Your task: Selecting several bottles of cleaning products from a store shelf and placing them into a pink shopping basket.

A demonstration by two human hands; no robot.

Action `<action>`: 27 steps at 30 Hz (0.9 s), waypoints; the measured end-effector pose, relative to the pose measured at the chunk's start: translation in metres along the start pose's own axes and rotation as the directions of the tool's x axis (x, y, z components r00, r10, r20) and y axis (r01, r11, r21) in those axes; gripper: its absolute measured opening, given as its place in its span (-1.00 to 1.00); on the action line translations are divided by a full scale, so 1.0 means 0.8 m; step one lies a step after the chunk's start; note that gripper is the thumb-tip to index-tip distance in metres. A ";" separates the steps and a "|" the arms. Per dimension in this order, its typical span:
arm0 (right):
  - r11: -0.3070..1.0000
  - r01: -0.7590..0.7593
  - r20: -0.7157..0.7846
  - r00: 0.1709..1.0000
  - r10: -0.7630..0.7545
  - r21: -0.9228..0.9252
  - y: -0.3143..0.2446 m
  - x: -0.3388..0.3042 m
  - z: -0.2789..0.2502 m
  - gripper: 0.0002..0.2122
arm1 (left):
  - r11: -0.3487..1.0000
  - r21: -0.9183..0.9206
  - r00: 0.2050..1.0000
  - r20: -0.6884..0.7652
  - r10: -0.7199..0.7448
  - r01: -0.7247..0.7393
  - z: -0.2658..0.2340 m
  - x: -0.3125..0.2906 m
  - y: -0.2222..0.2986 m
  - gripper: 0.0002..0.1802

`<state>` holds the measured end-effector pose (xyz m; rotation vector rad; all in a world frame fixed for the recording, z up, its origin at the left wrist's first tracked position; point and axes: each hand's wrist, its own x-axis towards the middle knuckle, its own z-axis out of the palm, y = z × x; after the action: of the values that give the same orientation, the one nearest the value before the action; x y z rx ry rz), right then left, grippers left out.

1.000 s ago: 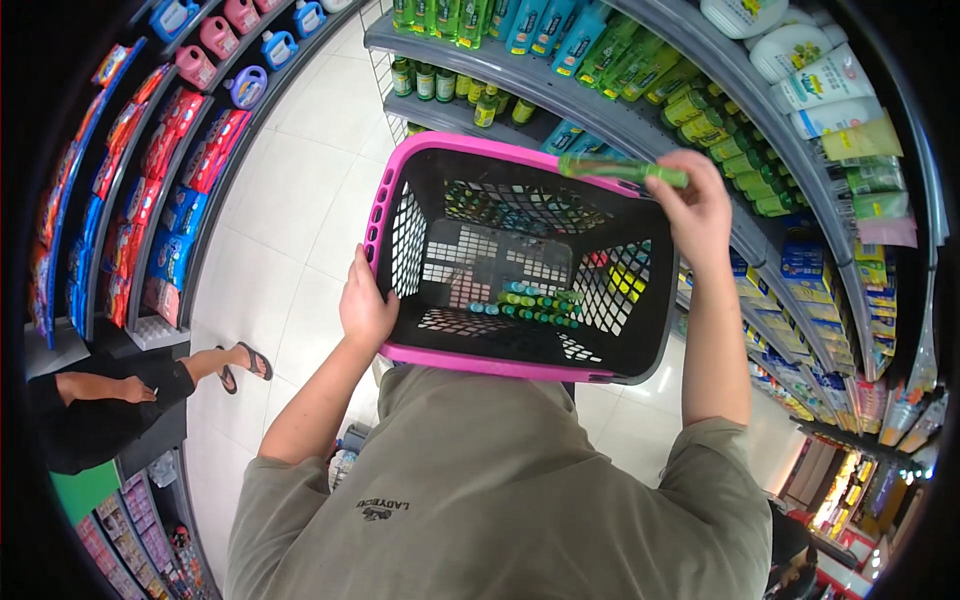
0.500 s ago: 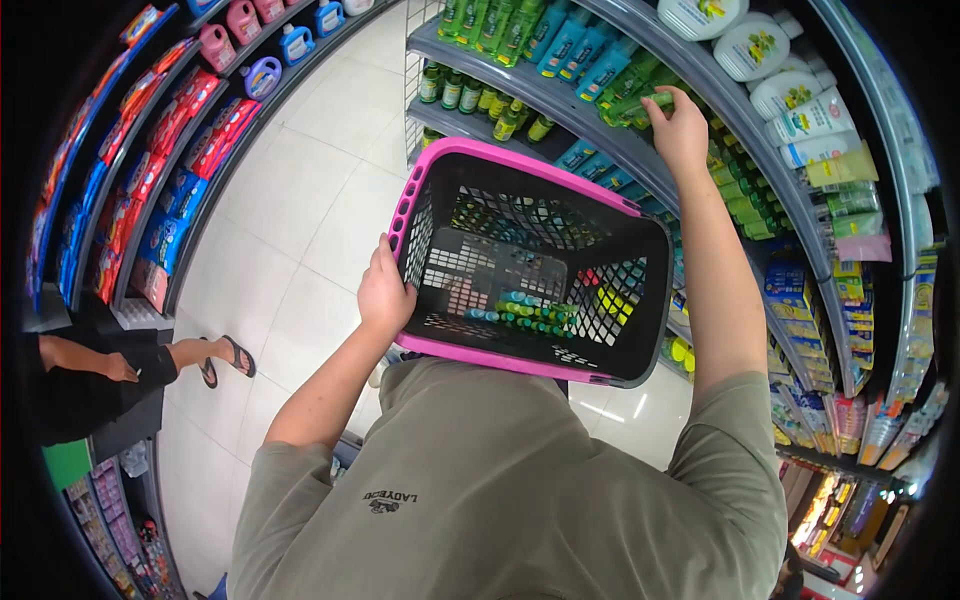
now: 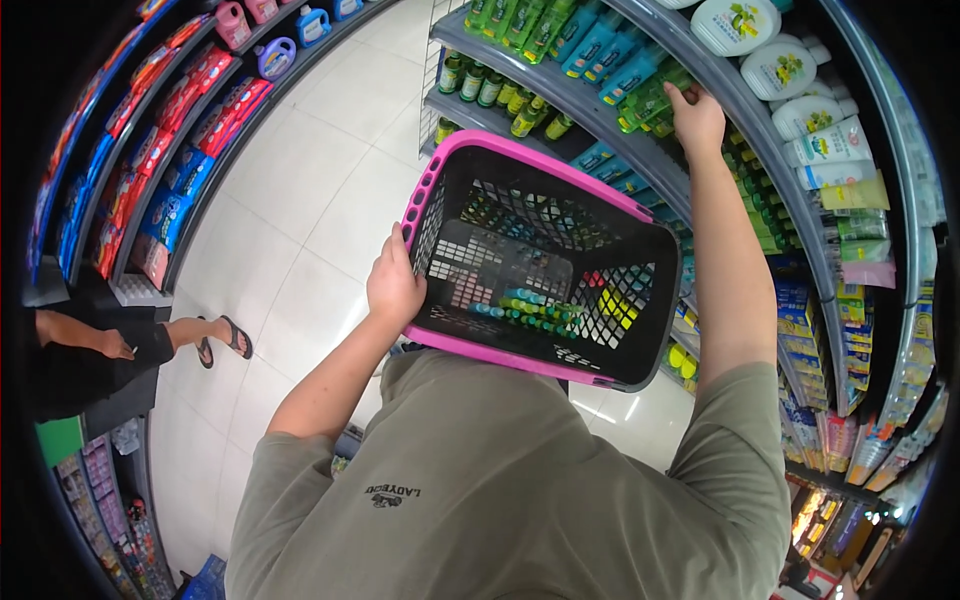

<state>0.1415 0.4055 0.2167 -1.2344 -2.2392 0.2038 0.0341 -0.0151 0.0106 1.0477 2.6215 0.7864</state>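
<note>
A black mesh shopping basket with a pink rim [image 3: 490, 352] is held in front of my body, tilted so that its opening faces me. My left hand [image 3: 396, 284] is closed around the rim on its left side. At the shelf on the right, my right hand [image 3: 698, 122] has its thumb and fingers closed on the near end of a green bottle [image 3: 650, 103]. That bottle lies at the shelf front beside several blue bottles [image 3: 605, 60]. Small green and light blue shapes show low in the basket; I cannot tell whether they are inside or seen through the mesh.
Curved grey shelves [image 3: 560, 85] rise close on the right, with white bottles [image 3: 735, 25] on a higher tier. Across the tiled aisle [image 3: 310, 190], another shelf holds red and blue packs [image 3: 205, 150]. A person in sandals [image 3: 150, 340] stands at the left.
My right hand has moved slightly up and to the right at the green bottle, its fingers now closer together. The basket and left hand have shifted a little right in the picture.
</note>
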 end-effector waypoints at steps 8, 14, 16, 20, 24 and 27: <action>0.993 0.092 0.057 0.994 -0.088 -0.076 0.022 0.013 0.007 -0.38 | 0.999 0.041 1.000 0.008 0.013 -0.014 0.006 0.001 -0.004 -0.04; 0.996 0.089 -0.090 0.992 -0.090 -0.018 0.056 -0.026 0.002 -0.38 | 0.999 0.043 0.999 0.026 -0.028 0.027 0.002 0.007 0.000 -0.02; 0.996 0.073 -0.106 0.992 -0.067 0.058 0.047 -0.069 -0.002 -0.52 | 0.997 0.064 0.999 0.028 -0.037 0.035 0.004 0.004 -0.004 -0.02; 0.968 0.000 0.080 0.997 -0.021 0.252 0.080 -0.165 0.019 -0.79 | 0.997 0.072 0.998 0.040 -0.038 0.035 0.005 0.004 -0.003 -0.01; 0.972 -0.135 0.516 0.856 0.015 0.194 0.174 -0.279 0.088 -0.76 | 0.996 0.086 1.000 0.021 0.014 -0.016 0.006 0.004 0.000 0.00; 0.982 -0.045 0.849 0.496 0.181 -0.183 0.231 -0.352 0.125 -0.68 | 0.996 0.089 0.999 0.005 0.033 -0.033 0.008 0.003 -0.002 -0.01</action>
<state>0.3378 0.2939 -0.0523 -1.5809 -3.0509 0.9349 0.0336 -0.0119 0.0046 1.1169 2.6647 0.6801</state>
